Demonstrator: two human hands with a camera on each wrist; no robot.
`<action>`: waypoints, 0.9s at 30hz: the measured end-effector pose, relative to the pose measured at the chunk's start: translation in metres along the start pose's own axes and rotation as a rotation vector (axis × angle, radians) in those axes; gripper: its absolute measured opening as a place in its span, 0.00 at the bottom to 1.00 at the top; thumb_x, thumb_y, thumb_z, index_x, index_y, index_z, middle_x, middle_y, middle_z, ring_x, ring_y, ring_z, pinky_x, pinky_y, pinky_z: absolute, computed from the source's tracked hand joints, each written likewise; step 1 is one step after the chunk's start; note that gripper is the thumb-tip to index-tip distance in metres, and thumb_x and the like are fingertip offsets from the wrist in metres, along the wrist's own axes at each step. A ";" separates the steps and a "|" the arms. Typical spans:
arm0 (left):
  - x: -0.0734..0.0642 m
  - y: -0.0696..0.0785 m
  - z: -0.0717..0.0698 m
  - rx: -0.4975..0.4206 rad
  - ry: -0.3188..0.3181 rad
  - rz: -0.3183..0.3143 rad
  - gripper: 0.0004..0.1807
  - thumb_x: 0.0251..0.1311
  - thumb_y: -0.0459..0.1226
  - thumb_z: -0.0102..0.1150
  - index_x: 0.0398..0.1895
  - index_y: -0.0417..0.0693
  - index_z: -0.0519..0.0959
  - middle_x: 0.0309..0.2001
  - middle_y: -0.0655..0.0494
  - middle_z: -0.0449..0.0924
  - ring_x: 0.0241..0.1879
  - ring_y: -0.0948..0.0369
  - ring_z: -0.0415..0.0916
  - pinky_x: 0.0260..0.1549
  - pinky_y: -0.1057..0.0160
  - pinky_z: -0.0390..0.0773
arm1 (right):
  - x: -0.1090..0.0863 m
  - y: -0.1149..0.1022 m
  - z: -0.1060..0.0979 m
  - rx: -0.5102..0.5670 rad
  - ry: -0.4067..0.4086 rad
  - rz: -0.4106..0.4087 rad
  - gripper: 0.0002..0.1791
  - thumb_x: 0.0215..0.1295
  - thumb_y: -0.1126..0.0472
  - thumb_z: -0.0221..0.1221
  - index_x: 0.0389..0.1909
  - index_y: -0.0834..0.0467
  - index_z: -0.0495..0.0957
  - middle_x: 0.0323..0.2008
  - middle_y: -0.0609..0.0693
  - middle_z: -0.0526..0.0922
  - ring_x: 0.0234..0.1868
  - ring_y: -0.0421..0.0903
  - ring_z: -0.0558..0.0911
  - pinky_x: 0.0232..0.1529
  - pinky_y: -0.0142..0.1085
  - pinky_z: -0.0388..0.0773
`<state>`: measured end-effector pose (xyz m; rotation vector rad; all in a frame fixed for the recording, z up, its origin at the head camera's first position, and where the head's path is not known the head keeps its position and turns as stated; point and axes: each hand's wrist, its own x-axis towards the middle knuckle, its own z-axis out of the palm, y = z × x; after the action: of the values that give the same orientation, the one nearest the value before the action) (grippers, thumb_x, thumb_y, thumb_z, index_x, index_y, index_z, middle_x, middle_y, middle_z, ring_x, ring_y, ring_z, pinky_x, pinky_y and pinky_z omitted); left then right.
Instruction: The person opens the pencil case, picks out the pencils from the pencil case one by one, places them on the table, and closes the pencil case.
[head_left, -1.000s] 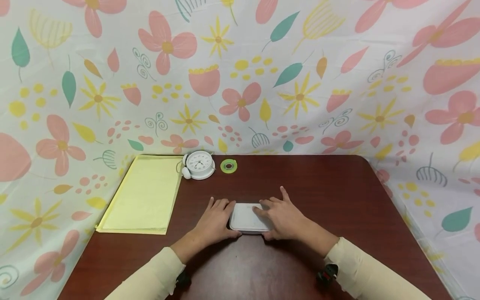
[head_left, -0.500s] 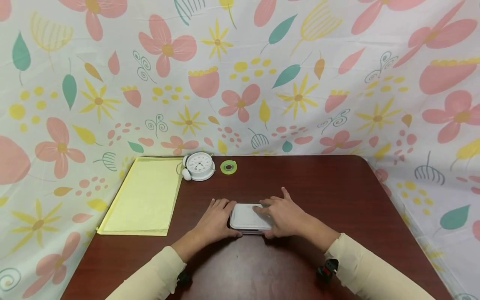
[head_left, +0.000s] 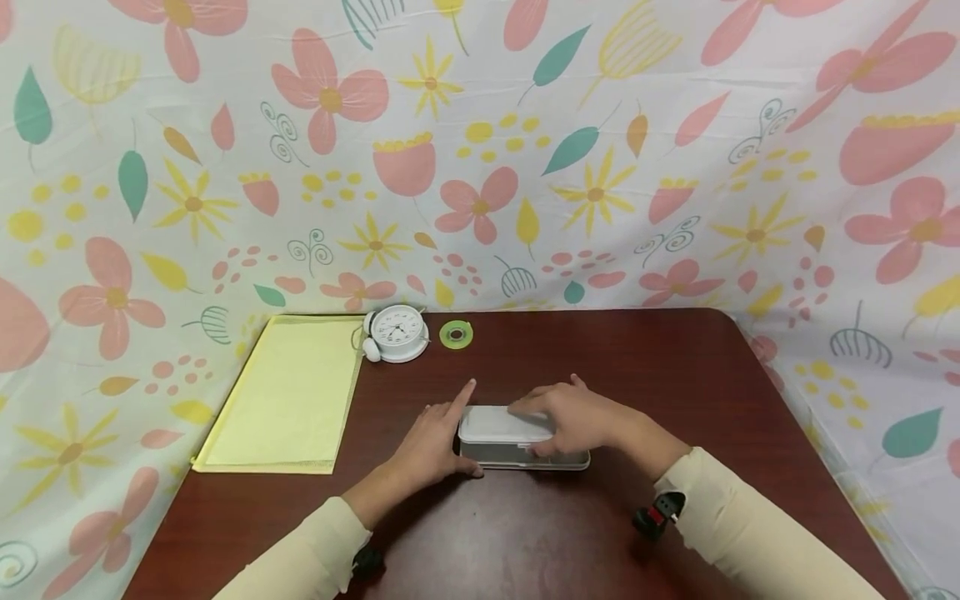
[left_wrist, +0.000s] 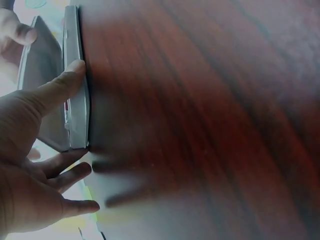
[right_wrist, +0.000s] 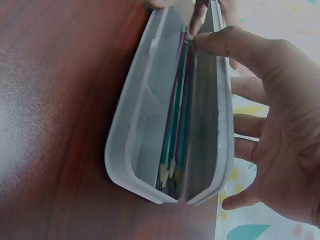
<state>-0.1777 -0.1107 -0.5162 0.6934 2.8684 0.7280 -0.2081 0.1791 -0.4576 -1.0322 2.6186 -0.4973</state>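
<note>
A white pencil case (head_left: pixel 491 464) lies in front of me on the table, its lid (head_left: pixel 495 423) tilted partway up along the far side. My right hand (head_left: pixel 588 419) grips the lid, thumb on the near edge and fingers over the top. Around the left end of the case is my left hand (head_left: pixel 426 450). Its thumb presses the front wall of the base in the left wrist view, and other fingers lie at the end. Inside the case, the right wrist view shows several green and red pencils (right_wrist: pixel 172 130) beside a divided compartment.
On the brown table (head_left: pixel 637 350), a yellow mesh zip pouch (head_left: pixel 281 396) lies at the left. A white alarm clock (head_left: pixel 397 329) stands at the back next to a green tape roll (head_left: pixel 456 334). Behind hangs a floral cloth (head_left: pixel 480 125).
My right hand has lifted the lid of the pencil case from closed to partly raised, rolling up and back. My left index finger has straightened away from the lid.
</note>
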 end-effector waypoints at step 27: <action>-0.006 0.007 0.002 0.032 0.023 -0.147 0.88 0.40 0.59 0.92 0.93 0.45 0.36 0.73 0.62 0.84 0.74 0.43 0.78 0.81 0.26 0.60 | -0.012 0.005 0.000 -0.307 0.608 -0.005 0.21 0.62 0.46 0.81 0.52 0.50 0.91 0.62 0.56 0.79 0.63 0.61 0.77 0.69 0.76 0.68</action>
<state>-0.1693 -0.1071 -0.5153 0.4736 2.9194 0.6760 -0.2027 0.1905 -0.4577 -1.1103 3.3136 -0.4761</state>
